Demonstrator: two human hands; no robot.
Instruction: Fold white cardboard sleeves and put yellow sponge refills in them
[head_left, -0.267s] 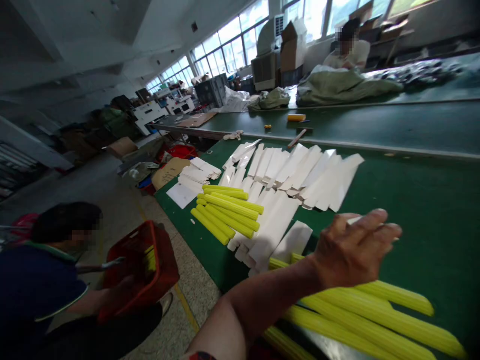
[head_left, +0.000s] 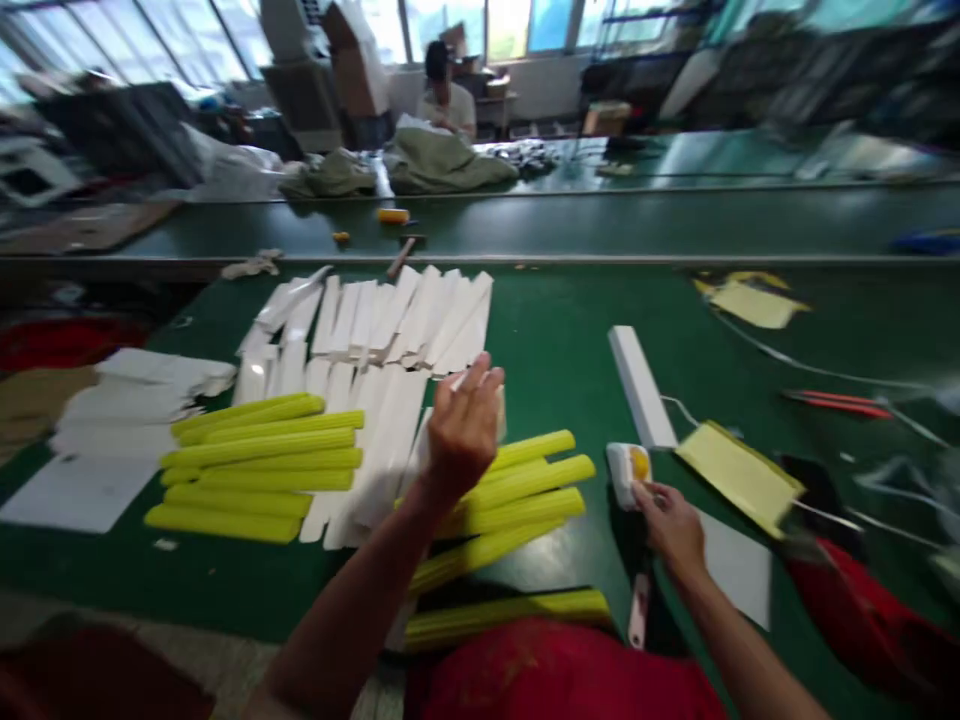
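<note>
Left hand [head_left: 463,425]: fingers spread, palm down, over the white strips [head_left: 390,320] and the near yellow sticks [head_left: 517,490], mid frame. Touching or just above, I cannot tell.
Right hand [head_left: 671,525]: now in the picture, lower right, fingers pinched on a small white and yellow block [head_left: 628,468].
Change: the view swung right, so more of the green table [head_left: 562,340] shows.
White box [head_left: 641,385]: long, just above the block.
Yellow card [head_left: 739,475]: right of the block.
Second pile of yellow sticks [head_left: 259,465]: left side.
In the way: red cloth [head_left: 855,610] and wires at the right.
Far back: a person at another table.
</note>
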